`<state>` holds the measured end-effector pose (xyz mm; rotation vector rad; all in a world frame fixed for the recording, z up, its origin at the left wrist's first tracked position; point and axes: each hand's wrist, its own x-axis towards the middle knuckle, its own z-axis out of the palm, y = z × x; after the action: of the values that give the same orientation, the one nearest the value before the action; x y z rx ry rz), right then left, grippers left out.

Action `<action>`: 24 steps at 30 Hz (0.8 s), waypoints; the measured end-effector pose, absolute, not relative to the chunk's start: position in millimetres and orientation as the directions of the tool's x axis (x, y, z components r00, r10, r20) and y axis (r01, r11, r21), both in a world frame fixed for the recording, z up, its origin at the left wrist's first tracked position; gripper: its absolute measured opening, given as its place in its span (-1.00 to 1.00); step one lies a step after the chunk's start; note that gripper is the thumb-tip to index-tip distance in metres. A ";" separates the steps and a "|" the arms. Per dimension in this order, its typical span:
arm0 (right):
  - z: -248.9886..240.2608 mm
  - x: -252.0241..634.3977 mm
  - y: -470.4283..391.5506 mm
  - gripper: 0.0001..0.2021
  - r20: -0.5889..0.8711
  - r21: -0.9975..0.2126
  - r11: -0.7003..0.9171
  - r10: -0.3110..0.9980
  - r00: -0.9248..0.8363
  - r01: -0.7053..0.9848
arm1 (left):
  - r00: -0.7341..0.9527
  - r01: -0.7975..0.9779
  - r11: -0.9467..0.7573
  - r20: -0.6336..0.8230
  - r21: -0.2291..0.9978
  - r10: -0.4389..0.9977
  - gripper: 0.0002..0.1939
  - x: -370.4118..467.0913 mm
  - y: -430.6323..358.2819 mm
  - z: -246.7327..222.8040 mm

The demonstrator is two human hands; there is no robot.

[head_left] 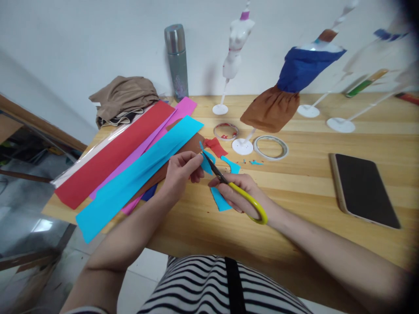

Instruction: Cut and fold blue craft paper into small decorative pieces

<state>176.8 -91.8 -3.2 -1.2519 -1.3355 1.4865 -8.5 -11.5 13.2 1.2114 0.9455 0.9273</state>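
Observation:
My left hand (185,168) pinches a small piece of light-blue crepe paper (207,162) between thumb and fingers. In my right hand (240,192) is a pair of scissors (250,200) with yellow handles; the dark blades lie against that blue piece, close to my left fingertips. A second blue scrap (221,199) lies under my right hand. Just beyond the blades are a curved blue strip (231,165) and a red scrap (216,147). Long folded strips lie to the left: a blue strip (140,174), a red strip (114,155) and a pink strip (186,104).
At the back stand a flask (176,63), a bare white mannequin (236,48) and a mannequin dressed in blue and brown paper (288,83). Tape rolls (284,153) lie before them. A phone (366,189) lies right, brown cloth (122,98) back left.

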 end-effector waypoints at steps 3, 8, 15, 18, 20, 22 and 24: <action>-13.4 176.8 -87.5 -0.54 -0.077 -0.995 -0.060 0.964 -0.254 0.076 | 0.324 -0.066 0.118 -0.091 0.991 0.942 -0.46 -8.4 -11.2 13.1; -28.4 177.6 -82.6 -0.45 0.001 -0.987 0.043 0.966 -0.259 0.157 | 0.320 -0.048 0.143 -0.120 0.989 0.940 -0.32 -6.3 -10.9 15.7; -16.8 198.0 -76.6 -0.48 0.312 -0.700 0.437 0.899 -0.308 0.565 | 0.311 0.024 0.267 -0.261 0.963 0.914 -0.18 -14.6 5.5 19.5; -12.4 210.8 -73.3 -0.49 0.451 -0.383 0.567 0.804 -0.388 0.729 | 0.381 0.108 0.322 -0.339 0.940 0.860 -0.09 -21.2 13.7 22.5; -11.6 218.7 -70.5 -0.51 0.482 -0.168 0.572 0.758 -0.439 0.803 | 0.453 0.180 0.379 -0.419 0.908 0.787 -0.04 -24.5 16.4 25.0; -12.1 225.6 -67.3 -0.56 0.482 -0.018 0.569 0.725 -0.492 0.822 | 0.525 0.238 0.427 -0.485 0.872 0.699 -0.02 -26.3 16.8 27.0; -13.6 231.1 -64.1 -0.58 0.517 0.089 0.574 0.672 -0.530 0.814 | 0.594 0.289 0.464 -0.537 0.837 0.599 -0.04 -26.9 15.8 27.9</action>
<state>231.1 -64.1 -13.6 -1.1958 -2.3781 -0.4484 -26.9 15.8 27.9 1.1142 0.9631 0.2317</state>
